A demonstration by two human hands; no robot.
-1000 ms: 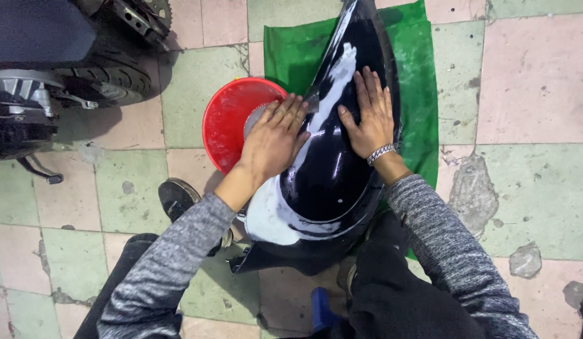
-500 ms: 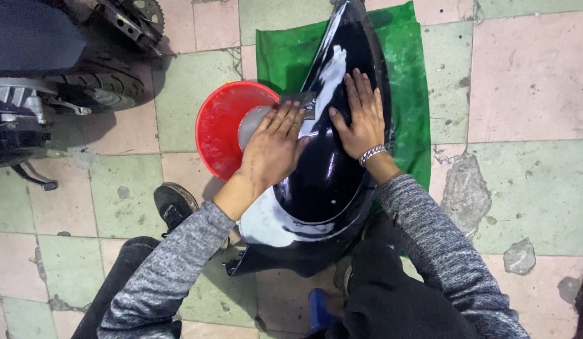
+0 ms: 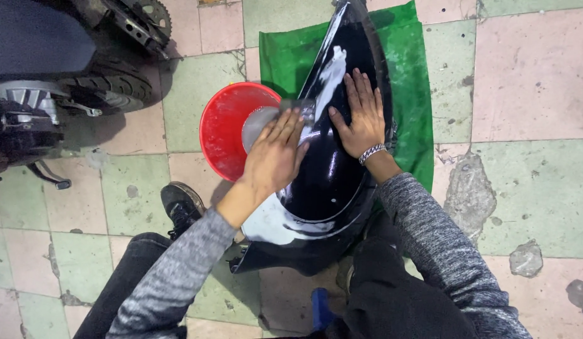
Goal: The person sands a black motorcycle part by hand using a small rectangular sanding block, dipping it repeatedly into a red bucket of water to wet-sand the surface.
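The left hand [image 3: 276, 157] lies palm down, fingers together and pointing toward one o'clock, its grey-sleeved forearm running back toward seven o'clock. The right hand [image 3: 360, 113] lies flat, fingers spread toward twelve o'clock, a metal bracelet [image 3: 372, 153] on its wrist.

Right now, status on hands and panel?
Left hand and right hand flat on soapy black motorcycle panel. Red basin beside left hand. Nothing blocking.
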